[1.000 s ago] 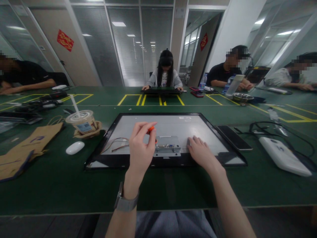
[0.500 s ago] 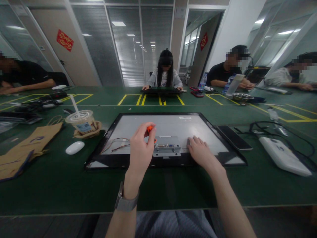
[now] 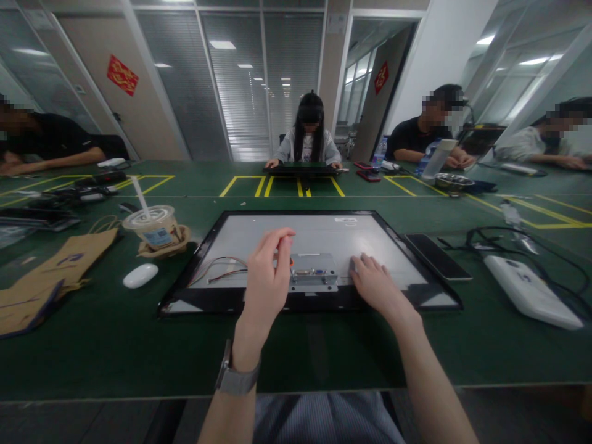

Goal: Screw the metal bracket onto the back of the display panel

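A flat display panel with a black frame lies on the table, its pale back facing up. A metal bracket with a board and connector ports sits at the panel's near middle. My left hand is closed in a pinch at the bracket's left side, holding an orange screwdriver; the fingers hide most of it. My right hand lies flat on the panel to the right of the bracket, fingers spread. Thin wires run loose across the panel's left part.
To the left are a lidded drink cup in a carton holder, a white mouse and a paper bag. A black phone, cables and a white device lie right. Co-workers sit across the table.
The fingers of my left hand have turned slightly around the screwdriver, hiding the orange top that showed between finger and thumb. My right hand stays in place.
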`<state>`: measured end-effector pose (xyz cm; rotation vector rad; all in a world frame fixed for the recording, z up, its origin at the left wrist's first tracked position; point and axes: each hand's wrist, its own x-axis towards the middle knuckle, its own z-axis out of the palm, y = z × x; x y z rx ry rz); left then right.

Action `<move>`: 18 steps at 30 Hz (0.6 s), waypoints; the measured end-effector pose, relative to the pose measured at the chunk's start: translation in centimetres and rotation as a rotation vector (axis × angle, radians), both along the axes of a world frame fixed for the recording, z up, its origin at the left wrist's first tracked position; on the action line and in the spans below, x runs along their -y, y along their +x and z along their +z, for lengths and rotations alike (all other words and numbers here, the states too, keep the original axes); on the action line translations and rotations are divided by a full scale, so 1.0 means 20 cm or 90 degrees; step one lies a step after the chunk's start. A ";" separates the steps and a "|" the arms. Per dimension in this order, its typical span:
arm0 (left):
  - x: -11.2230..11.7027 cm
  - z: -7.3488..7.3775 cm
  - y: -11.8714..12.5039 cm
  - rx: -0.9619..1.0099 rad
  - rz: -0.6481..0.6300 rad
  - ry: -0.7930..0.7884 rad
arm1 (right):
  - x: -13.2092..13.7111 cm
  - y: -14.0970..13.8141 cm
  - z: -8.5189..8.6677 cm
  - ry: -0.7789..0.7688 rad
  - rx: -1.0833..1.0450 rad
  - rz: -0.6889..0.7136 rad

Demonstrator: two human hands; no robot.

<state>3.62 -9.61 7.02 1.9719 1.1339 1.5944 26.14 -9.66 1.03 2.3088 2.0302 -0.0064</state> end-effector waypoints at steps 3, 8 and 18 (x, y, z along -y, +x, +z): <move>0.01 0.01 0.00 -0.006 0.068 0.045 | 0.00 0.00 0.01 -0.001 -0.002 0.000; 0.00 0.02 -0.01 -0.036 0.169 0.105 | 0.01 -0.01 0.01 0.001 0.001 0.000; 0.00 0.00 -0.01 0.005 0.075 0.049 | 0.00 0.00 0.00 0.004 0.001 0.002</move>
